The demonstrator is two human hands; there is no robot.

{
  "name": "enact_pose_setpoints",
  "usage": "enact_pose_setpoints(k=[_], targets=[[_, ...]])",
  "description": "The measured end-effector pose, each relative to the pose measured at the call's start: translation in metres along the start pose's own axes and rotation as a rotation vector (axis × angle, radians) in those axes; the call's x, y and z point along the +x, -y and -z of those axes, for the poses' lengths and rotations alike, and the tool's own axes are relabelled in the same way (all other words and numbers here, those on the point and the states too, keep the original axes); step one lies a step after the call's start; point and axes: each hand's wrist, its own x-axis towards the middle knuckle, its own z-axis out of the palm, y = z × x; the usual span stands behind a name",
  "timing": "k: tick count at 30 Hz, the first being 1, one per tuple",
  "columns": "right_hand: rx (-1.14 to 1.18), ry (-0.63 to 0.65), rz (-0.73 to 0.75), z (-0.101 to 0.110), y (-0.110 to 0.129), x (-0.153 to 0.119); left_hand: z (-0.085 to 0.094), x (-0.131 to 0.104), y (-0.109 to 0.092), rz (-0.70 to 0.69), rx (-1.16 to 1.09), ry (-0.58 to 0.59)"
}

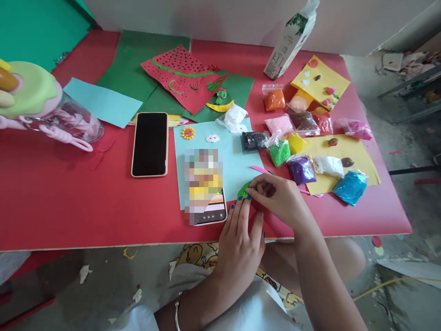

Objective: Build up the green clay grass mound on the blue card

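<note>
Green clay piece [243, 189] is located at near right part of light blue sheet [234, 158]; it is pressed by extended fingertips of left hand [241, 236]; thumb and index of right hand [277, 195] are held narrow at its edge, grip can't be told; left side is blocked by lit phone [211, 216]; far right is crowded by bagged clay, incl. purple bag [301, 169] and black bag [254, 141]; 1 dark-screened phone [149, 145] is set farther left.
</note>
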Motion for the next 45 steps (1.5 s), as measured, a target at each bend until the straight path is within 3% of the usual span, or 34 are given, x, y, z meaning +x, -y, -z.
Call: enact_pose_setpoints(k=[31,45], targets=[[0.043,0.1,0.009,0.0063,-0.007,0.0021,-0.0014,0.0004,-0.0008,-0.003,0.01,-0.002],[0.016,0.08,0.018,0.0043,-0.0058,0.0025,-0.0026,-0.0009,-0.0007,-0.013,0.004,0.002]])
